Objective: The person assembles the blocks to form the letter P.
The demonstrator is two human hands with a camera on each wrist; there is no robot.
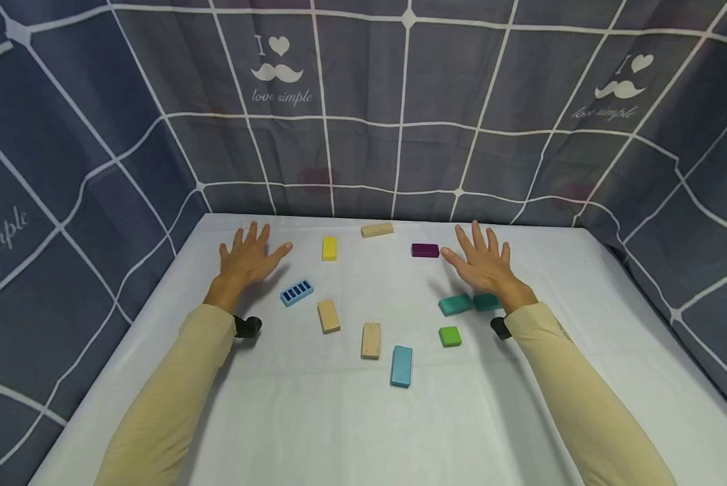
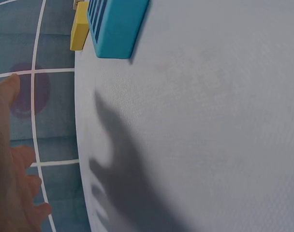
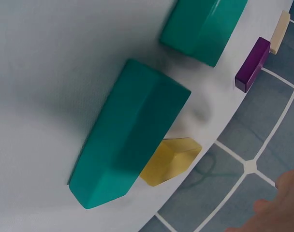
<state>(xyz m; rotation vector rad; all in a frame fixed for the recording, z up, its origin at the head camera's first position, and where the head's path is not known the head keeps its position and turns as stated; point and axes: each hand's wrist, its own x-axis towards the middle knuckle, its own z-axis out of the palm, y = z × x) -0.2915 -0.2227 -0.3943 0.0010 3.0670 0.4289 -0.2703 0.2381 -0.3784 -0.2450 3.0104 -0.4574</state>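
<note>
Two beige fabric sleeves, the left [image 1: 175, 385] and the right [image 1: 582, 398], lie nearest the camera, reaching in from the lower edge. Between and ahead of them, small rectangular blocks rest on the white-covered table [image 1: 314, 418]. Nearest the right hand [image 1: 485, 264] are a dark purple oblong block [image 1: 425, 250], just beside the thumb as seen from above, and two smooth teal blocks, one left of the wrist [image 1: 456, 304] and one partly under it [image 1: 487, 302]. The right wrist view shows their slightly glossy faces and crisp edges, plus a dull yellow angular block [image 3: 172, 162] that the right hand probably hides from above. Nearest the left hand [image 1: 248, 260] are a light-blue block with dark stripes across its top [image 1: 297, 293] and a plain bright-yellow block [image 1: 329, 248].

Both hands spread their fingers and hold nothing; their offset shadows suggest they hover above the table. Held wide apart, they leave the middle unobstructed. The blocks lie mostly on broad faces, likely for steadiness, with gaps that leave most sides free.

Farther out sit a squarish green block [image 1: 450, 337], a plain blue block [image 1: 401, 366] and three pale wood-coloured blocks [image 1: 329, 316]. A dark grey curtain with white grid lines [image 1: 363, 74] stands behind.
</note>
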